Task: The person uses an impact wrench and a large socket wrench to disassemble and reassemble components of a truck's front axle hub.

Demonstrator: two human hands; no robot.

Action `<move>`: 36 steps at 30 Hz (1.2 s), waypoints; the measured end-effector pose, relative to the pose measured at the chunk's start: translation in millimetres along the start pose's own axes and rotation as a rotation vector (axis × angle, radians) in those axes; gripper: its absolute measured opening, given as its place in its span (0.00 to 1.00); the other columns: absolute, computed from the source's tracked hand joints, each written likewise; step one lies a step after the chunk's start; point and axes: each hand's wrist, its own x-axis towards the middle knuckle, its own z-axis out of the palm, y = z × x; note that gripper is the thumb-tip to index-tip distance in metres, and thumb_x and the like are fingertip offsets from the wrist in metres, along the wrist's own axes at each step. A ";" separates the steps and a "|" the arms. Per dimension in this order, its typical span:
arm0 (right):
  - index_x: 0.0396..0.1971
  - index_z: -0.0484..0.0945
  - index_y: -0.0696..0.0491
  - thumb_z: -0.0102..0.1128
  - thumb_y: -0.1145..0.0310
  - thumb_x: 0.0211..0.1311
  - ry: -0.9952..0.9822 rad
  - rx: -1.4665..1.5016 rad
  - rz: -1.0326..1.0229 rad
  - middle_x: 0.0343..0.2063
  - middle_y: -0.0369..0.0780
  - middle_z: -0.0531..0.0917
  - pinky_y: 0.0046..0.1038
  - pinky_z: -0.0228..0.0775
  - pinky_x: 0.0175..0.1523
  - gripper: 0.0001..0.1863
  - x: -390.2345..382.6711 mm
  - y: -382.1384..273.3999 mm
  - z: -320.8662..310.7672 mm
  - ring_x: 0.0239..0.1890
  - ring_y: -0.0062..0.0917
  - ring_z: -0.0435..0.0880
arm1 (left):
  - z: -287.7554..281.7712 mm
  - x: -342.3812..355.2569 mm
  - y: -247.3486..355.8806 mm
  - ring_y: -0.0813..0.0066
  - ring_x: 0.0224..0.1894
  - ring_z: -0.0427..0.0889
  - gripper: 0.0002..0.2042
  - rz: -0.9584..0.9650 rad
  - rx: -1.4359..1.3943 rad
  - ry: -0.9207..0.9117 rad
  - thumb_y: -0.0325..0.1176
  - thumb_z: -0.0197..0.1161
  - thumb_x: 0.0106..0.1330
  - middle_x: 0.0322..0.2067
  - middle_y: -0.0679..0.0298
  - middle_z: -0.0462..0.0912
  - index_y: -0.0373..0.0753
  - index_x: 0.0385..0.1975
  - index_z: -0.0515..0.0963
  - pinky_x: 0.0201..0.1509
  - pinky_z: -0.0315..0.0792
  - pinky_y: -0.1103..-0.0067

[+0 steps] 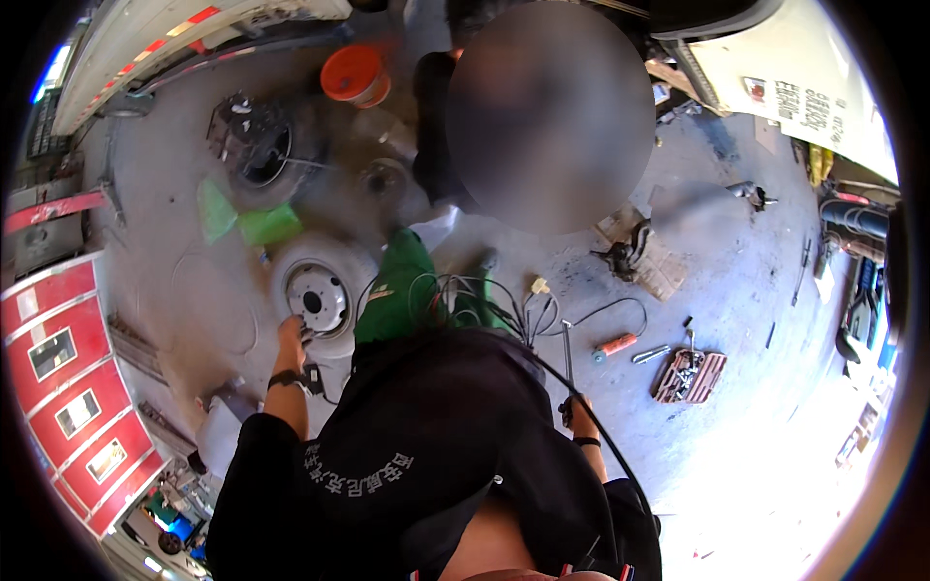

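Note:
My left hand [294, 337] hangs beside a wheel with a white steel rim [329, 290], its fingers loosely apart and holding nothing I can see. My right hand [577, 414] grips a long metal bar [568, 353] at my right side. Several dark cables [533, 320] run over my front and down past that hand. An orange-handled power tool [615, 347] lies on the floor to the right, beside a metal tool [651, 354] and an open brown socket case [689, 376]. My green-clad legs [392, 286] show below my dark jacket.
A person [438, 155], mostly blurred out, is ahead. An orange bucket [356, 76], a tyre [254, 165] and green sheets [268, 226] are at front left. Cardboard with metal parts [639, 261] lies at front right. A red cabinet [68, 387] stands left, vehicle bodies [794, 68] at the edges.

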 end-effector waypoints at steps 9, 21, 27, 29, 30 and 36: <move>0.13 0.72 0.58 0.45 0.67 0.50 0.040 0.011 0.459 0.08 0.39 0.68 0.28 0.50 0.13 0.13 16.4 -63.0 -4.9 0.09 0.24 0.64 | 4.2 -29.5 16.6 0.67 0.32 0.75 0.10 -0.099 0.016 0.097 0.34 0.50 0.51 0.29 0.64 0.74 0.42 0.33 0.72 0.36 0.64 0.69; 0.23 0.73 0.53 0.60 0.72 0.45 0.201 -0.522 -0.210 0.24 0.47 0.76 0.41 0.69 0.38 0.05 -61.5 -38.6 84.5 0.35 0.45 0.77 | 2.7 35.9 92.5 0.69 0.31 0.76 0.12 0.098 0.043 -0.112 0.36 0.51 0.54 0.33 0.62 0.73 0.39 0.36 0.72 0.34 0.66 0.72; 0.20 0.72 0.55 0.61 0.81 0.38 0.253 -0.406 -0.199 0.20 0.47 0.78 0.40 0.69 0.33 0.08 -100.6 -92.6 94.4 0.29 0.44 0.78 | -7.1 41.4 99.0 0.68 0.33 0.74 0.12 0.113 0.096 -0.126 0.37 0.50 0.54 0.33 0.63 0.72 0.41 0.35 0.71 0.35 0.66 0.70; 0.20 0.72 0.55 0.62 0.81 0.37 0.165 -0.411 -0.150 0.20 0.47 0.77 0.40 0.69 0.32 0.09 -99.9 -89.4 88.1 0.28 0.45 0.78 | -7.6 38.8 88.7 0.69 0.30 0.74 0.10 0.083 0.102 -0.082 0.38 0.50 0.54 0.29 0.64 0.72 0.43 0.33 0.71 0.34 0.66 0.69; 0.20 0.72 0.55 0.62 0.81 0.37 0.164 -0.409 -0.151 0.20 0.47 0.77 0.40 0.69 0.32 0.09 -98.3 -87.5 84.8 0.28 0.45 0.78 | -7.0 36.0 83.4 0.69 0.27 0.75 0.08 0.051 0.108 -0.040 0.38 0.50 0.53 0.25 0.65 0.73 0.45 0.31 0.71 0.33 0.66 0.69; 0.20 0.75 0.53 0.66 0.78 0.36 0.104 -0.514 -0.101 0.22 0.46 0.79 0.37 0.70 0.34 0.09 -51.6 -7.6 71.5 0.31 0.42 0.80 | -6.1 10.4 50.1 0.67 0.31 0.74 0.09 0.081 0.062 -0.080 0.37 0.49 0.53 0.29 0.64 0.73 0.44 0.32 0.70 0.38 0.64 0.68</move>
